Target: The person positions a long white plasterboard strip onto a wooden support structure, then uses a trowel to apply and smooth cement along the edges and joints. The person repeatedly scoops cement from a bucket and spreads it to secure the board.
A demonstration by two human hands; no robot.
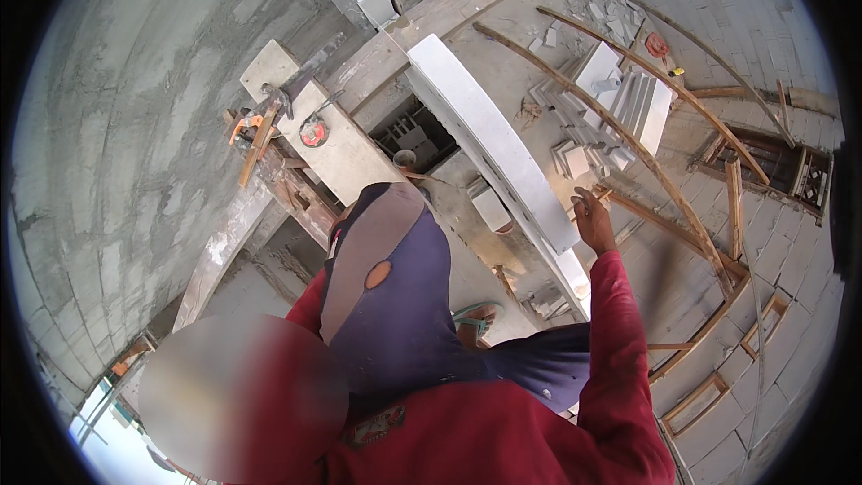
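Note:
My right hand (593, 221) is raised beside the near end of a long, pale block wall (503, 130). Its fingers are loosely bent and apart, and I see nothing held in them. The end of a wooden pole (642, 212) shows just past the fingertips. A red sleeve (309, 304) of my left arm runs behind my bent knee, which hides my left hand. Ahead of that knee lies a pale board (346, 157) bearing a red, round tape measure (313, 132) and a hammer (278, 101).
An orange-handled tool (242, 128) lies by wood strips left of the board. Below, between board and wall, is a dark opening (415, 139) with a bucket (405, 159). Stacked pale blocks (628, 108) and long bent poles (620, 139) stand right. A blurred round patch covers the lower left.

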